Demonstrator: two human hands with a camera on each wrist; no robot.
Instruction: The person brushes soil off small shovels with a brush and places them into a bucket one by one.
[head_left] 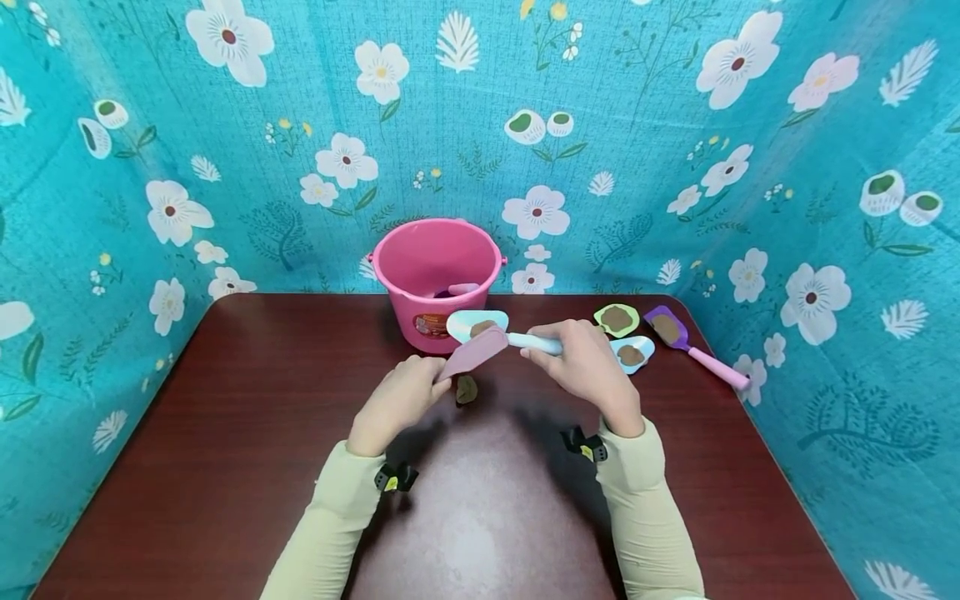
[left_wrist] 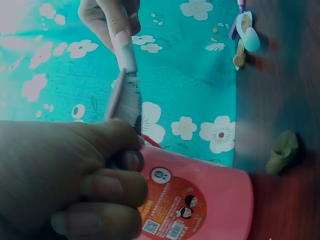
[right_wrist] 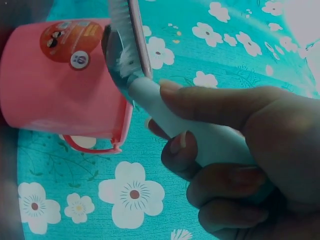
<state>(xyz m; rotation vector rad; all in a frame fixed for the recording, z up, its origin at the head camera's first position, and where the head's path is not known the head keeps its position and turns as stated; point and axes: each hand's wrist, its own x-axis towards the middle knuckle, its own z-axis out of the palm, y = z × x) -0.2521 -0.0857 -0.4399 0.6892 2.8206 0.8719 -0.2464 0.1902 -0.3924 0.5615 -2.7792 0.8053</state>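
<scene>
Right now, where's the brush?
Head view, centre: the brush is in the left hand, bristles at the blue scoop in the right hand, near the pink bucket.

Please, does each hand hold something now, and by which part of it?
The right grip holds a blue scoop by its handle. The left grip holds a brush by its near end, mostly hidden.

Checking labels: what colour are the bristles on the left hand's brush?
Whitish; the bristles of the brush show best in the right wrist view.
</scene>
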